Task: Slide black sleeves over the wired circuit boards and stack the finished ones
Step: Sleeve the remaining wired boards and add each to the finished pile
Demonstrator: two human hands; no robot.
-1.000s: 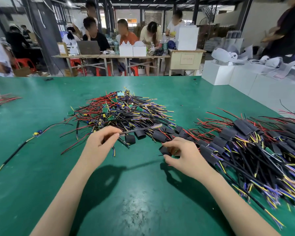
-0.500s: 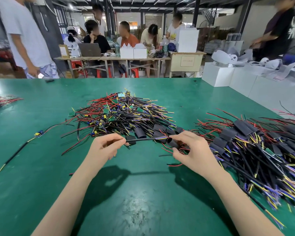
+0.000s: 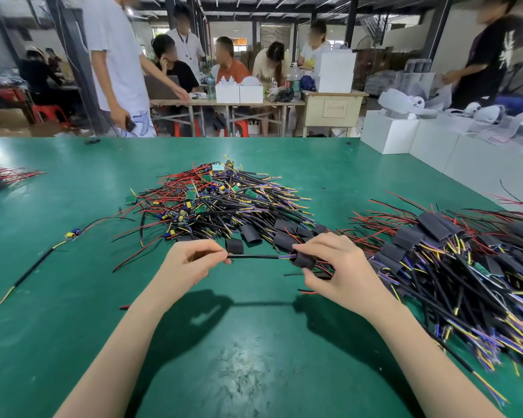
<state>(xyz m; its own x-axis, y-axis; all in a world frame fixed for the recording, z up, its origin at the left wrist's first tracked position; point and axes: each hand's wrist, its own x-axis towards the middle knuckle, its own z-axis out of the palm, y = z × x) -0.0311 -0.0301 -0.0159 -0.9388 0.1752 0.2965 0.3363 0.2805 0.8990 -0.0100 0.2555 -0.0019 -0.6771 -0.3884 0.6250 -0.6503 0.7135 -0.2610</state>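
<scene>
Lying level left-to-right, cable (image 3: 257, 257) spans left hand (image 3: 191, 265) and right hand (image 3: 335, 267).

A green worktop (image 3: 73, 342) carries a heap of bare wired boards (image 3: 221, 203), loose black sleeves (image 3: 251, 233), a stack of sleeved boards (image 3: 453, 260), one stray board (image 3: 73, 234) and white boxes (image 3: 429, 143).

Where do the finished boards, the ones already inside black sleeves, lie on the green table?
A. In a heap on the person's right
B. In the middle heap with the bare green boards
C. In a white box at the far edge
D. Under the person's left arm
A: the sleeved boards lie heaped on the right of the green table, beside the right hand, while the middle heap shows bare green boards.
</scene>
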